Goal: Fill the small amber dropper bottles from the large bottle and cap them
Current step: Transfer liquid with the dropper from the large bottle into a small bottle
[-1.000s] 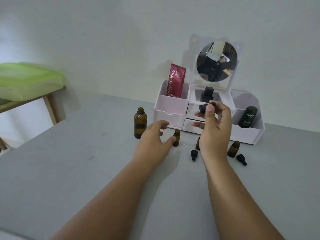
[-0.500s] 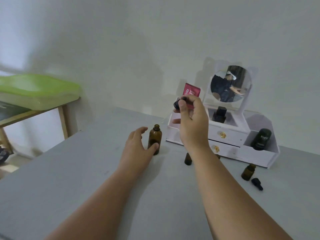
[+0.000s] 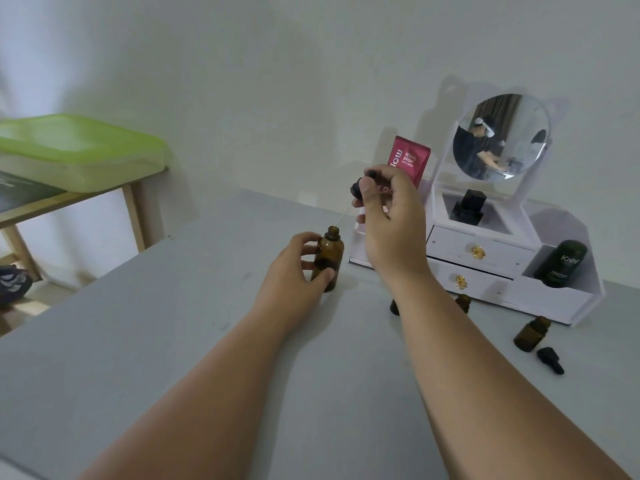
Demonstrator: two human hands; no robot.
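We are holding the large amber bottle [image 3: 329, 258] upright on the grey surface [image 3: 173, 341], just left of the white organiser [image 3: 554, 299]. Our left hand [image 3: 298, 268] is curling round it, fingers on the far side and thumb pressing the near side low down. Half a second ago this hand was lying open beside the bottle with only the thumb touching it. A second ago it was reaching beside one of the small bottles instead.

Our right hand [image 3: 391, 220] is pinching a black dropper cap [image 3: 360, 187] between thumb and fingertips, as it was in both earlier moments. It is now raised above and to the right of the large bottle, in front of the red tube [image 3: 410, 161] standing in the organiser. The cap's thin glass pipette [image 3: 343, 218] is slanting down to the left, its tip just over the bottle's open mouth. We cannot tell whether it is entering.

A small amber bottle [image 3: 530, 336] is standing uncapped near the organiser's right end, with a loose dropper cap [image 3: 550, 360] lying just beside it. A second small bottle [image 3: 463, 303] and a third small bottle [image 3: 394, 306] are showing partly from behind our right forearm.

A round mirror [image 3: 500, 136] is rising from the organiser, and a dark green bottle [image 3: 561, 263] is leaning in its right compartment. Far left, a green tub [image 3: 76, 150] is sitting on a wooden table [image 3: 135, 209].
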